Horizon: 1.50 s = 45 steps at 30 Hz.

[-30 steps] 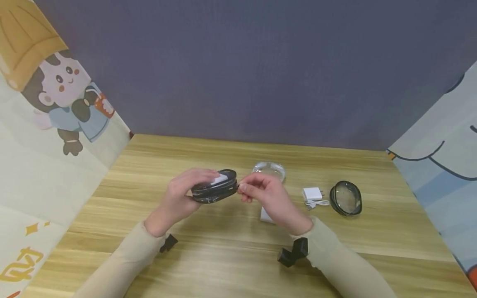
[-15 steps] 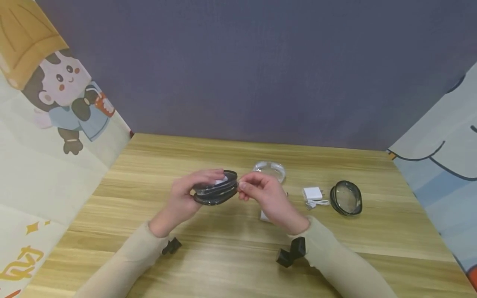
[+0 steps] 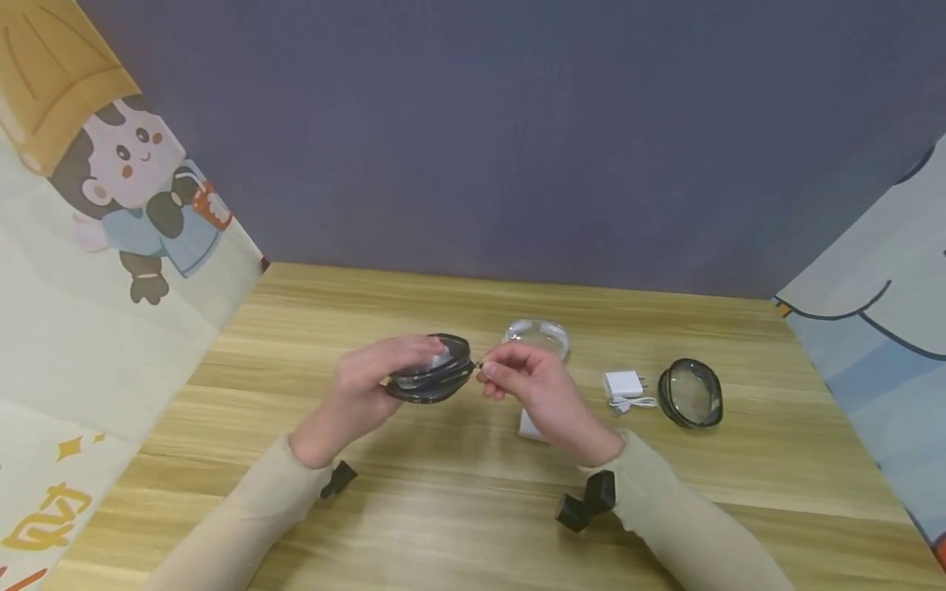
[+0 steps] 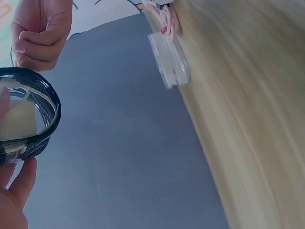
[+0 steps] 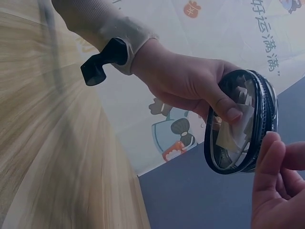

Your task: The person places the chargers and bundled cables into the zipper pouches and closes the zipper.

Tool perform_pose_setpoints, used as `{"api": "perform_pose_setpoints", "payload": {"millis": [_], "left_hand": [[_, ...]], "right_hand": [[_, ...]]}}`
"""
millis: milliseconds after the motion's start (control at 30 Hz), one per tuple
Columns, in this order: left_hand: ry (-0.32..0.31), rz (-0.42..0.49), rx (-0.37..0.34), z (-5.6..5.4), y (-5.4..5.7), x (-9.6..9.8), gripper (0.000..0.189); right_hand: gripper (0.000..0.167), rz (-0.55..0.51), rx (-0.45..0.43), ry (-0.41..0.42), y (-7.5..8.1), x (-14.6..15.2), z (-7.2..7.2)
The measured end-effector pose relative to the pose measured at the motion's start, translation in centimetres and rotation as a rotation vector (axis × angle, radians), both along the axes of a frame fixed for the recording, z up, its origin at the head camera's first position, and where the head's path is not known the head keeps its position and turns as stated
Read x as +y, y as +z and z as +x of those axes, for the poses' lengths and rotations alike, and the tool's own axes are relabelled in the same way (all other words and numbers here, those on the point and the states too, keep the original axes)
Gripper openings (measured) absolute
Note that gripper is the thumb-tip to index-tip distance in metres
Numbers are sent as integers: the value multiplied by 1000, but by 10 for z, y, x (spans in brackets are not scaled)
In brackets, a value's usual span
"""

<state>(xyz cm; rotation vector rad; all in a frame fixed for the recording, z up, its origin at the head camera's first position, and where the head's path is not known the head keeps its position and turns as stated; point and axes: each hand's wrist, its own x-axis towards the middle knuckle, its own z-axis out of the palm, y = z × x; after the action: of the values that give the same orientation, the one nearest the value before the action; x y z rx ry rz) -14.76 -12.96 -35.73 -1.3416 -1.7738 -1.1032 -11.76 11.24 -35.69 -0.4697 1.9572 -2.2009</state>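
Note:
My left hand holds a small clear pouch with black trim above the table, thumb and fingers on its two faces. Through the clear plastic, a white charger block and a white cable show inside the pouch. At the pouch's right end, the thumb and forefinger of my right hand pinch the small zipper pull. A dark zipper runs around the pouch's side in the right wrist view; those pinching fingertips are right at its edge there.
Right on the wooden table lie a white charger, a coiled white cable and another black-trimmed clear pouch. Behind my right hand sits a clear pouch with pale trim. A white block is partly hidden under that hand.
The pouch has tilted a little in my left hand, so less of the white thing inside shows. My right hand keeps its pinch at the same end, with hardly any movement.

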Motion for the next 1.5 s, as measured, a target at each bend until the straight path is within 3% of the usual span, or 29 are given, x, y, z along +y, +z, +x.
{"api": "perform_pose_setpoints", "payload": {"millis": [133,500,700,967,1100,1300,1500], "left_hand": [[62,-51,84,1,3,1,14],[184,-144,160,3,1,-1,26],[276,-244,154,4,-3,-2,37],[358,-322,147,5,-5,0,35],[355,-319,122,4,-7,0,37],[318,-251,39,1,-8,1,37],[268,-203,2,-2,-11,-3,42]], "right_hand": [[18,-3,4,-3,-1,1,0],[19,15,36,4,-2,1,0],[13,54,40,2,-2,-2,3],[13,63,49,31,-3,-6,5],[11,63,33,38,-3,-8,6],[17,59,21,12,-3,-7,5],[19,53,-2,9,-4,-4,2]]}}
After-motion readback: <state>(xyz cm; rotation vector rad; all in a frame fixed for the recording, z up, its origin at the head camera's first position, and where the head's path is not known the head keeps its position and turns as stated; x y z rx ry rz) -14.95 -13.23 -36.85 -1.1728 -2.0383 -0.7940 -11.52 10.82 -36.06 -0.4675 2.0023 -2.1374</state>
